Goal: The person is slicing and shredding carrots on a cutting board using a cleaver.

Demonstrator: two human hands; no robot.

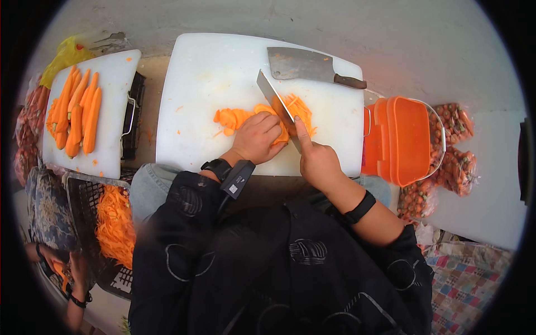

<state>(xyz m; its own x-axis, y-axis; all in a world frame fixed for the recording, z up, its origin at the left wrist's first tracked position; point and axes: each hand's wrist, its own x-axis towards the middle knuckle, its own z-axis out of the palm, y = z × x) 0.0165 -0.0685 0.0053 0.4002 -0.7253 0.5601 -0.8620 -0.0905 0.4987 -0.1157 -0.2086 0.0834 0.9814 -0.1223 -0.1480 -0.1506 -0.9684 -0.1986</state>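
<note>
My right hand (318,163) grips a cleaver (274,94), its index finger laid along the blade; the handle is hidden in the hand. The blade stands on edge among the carrots, slanting up and left. My left hand (260,136) rests with curled fingers on overlapping carrot slices (234,119), just left of the blade. Thin carrot shreds (300,111) lie right of the blade. All this is on a white cutting board (201,75). A second cleaver (301,65) with a dark handle lies flat near the board's far edge.
Peeled carrots (86,106) lie on another white board (115,83) at the left. Below it, a black crate (83,201) holds carrot peelings (113,226). Another person's hands (63,266) hold a carrot, lower left. Orange buckets (412,140) and bagged carrots (456,167) stand at the right.
</note>
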